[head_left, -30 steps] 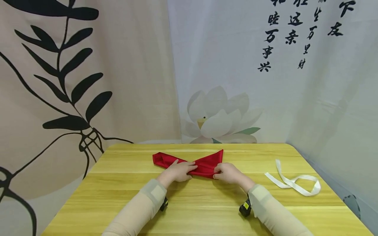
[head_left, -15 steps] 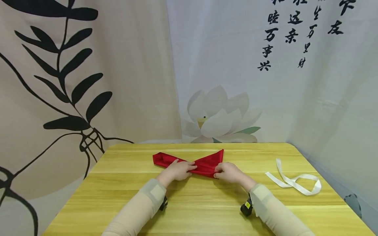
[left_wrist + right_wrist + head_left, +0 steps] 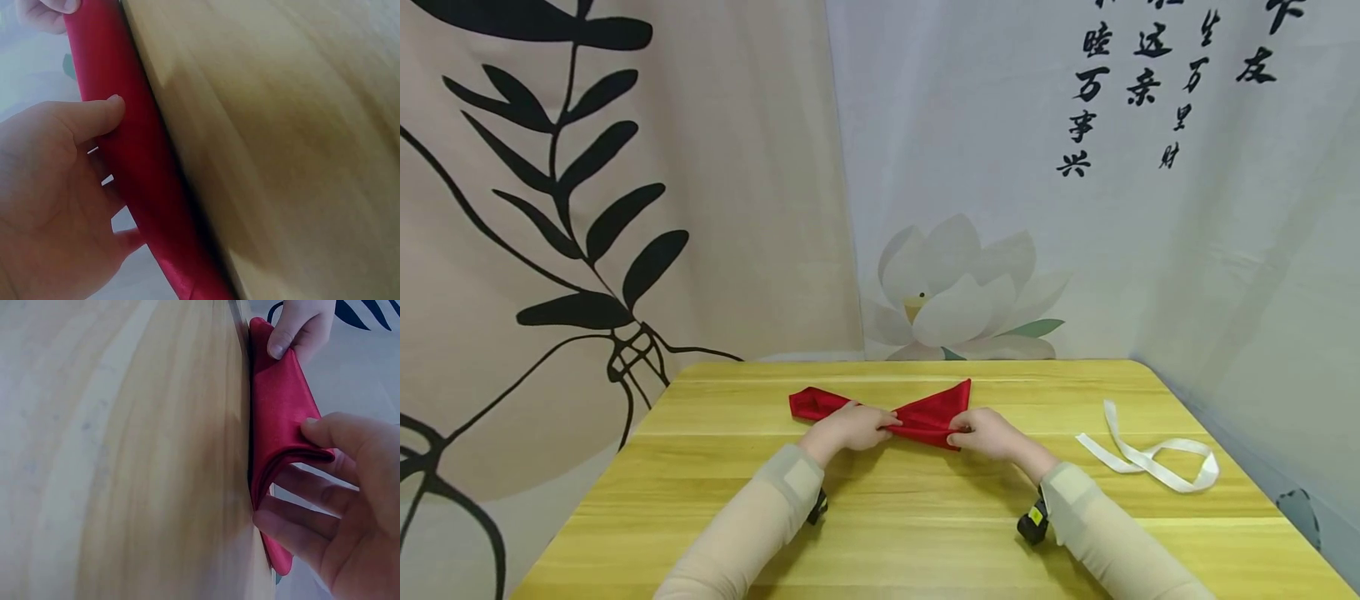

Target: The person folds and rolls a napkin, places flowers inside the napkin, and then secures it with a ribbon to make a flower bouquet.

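A red satiny cloth point(image 3: 928, 414), folded into layers, lies on the wooden table with its right end flaring out and a narrower end at the left. At its middle my left hand point(image 3: 859, 427) pinches the near edge; in the left wrist view the thumb point(image 3: 103, 117) lies on the cloth's near face and the fingers are partly hidden behind it. Close to the right end my right hand point(image 3: 988, 433) pinches the same edge. From the right wrist, the folded layers show between the thumb point(image 3: 334, 432) and the fingers beneath.
A white ribbon point(image 3: 1176, 481) lies in a loose loop on the table's right side. The wooden table point(image 3: 917, 533) ends at a printed curtain point(image 3: 760, 208) behind it. Small black wrist cameras point(image 3: 1033, 523) sit under the sleeves.
The left fingers, spread over the cloth before, are now more curled at its near edge. My right hand has shifted slightly along with the cloth's right end. The ribbon lies unchanged.
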